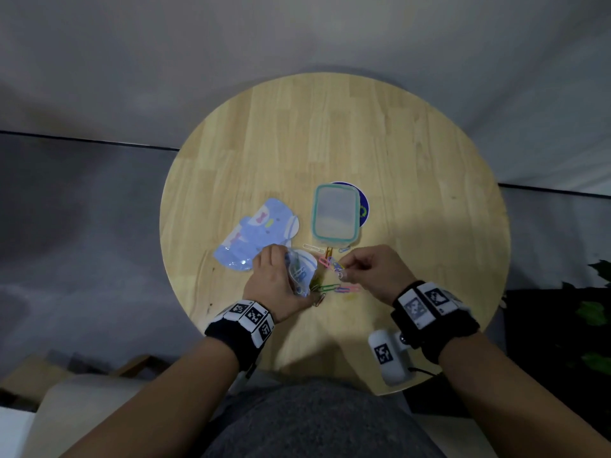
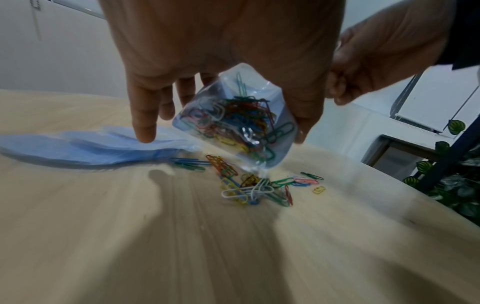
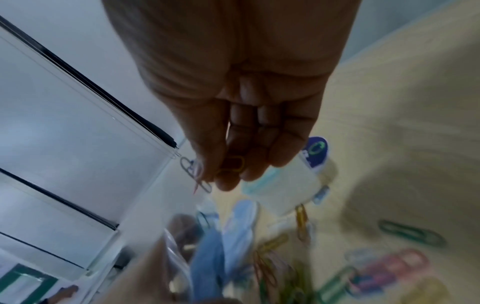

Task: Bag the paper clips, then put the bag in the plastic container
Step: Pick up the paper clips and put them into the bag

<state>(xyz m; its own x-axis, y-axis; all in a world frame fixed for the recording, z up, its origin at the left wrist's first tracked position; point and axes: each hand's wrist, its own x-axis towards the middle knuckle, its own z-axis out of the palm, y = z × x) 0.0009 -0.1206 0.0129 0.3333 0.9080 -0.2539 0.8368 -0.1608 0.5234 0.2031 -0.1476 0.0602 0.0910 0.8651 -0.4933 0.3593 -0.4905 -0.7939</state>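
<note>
My left hand (image 1: 276, 276) grips a small clear bag (image 1: 299, 271) that bulges with coloured paper clips (image 2: 233, 121); it hangs just above the round wooden table (image 1: 429, 180). My right hand (image 1: 367, 271) pinches a few paper clips (image 3: 197, 174) between thumb and fingertips, a short way right of the bag's mouth. Loose paper clips (image 1: 334, 285) lie scattered on the table between and below both hands (image 2: 249, 185). The plastic container (image 1: 335, 217), with a teal-rimmed lid on it, stands just beyond the clips.
A pile of pale blue printed bags (image 1: 254, 236) lies left of the container, partly under my left hand. A round blue sticker or disc (image 1: 363, 209) shows behind the container. A white tagged device (image 1: 390, 355) sits at the table's near right edge. Green plant leaves (image 1: 591, 312) stand at right.
</note>
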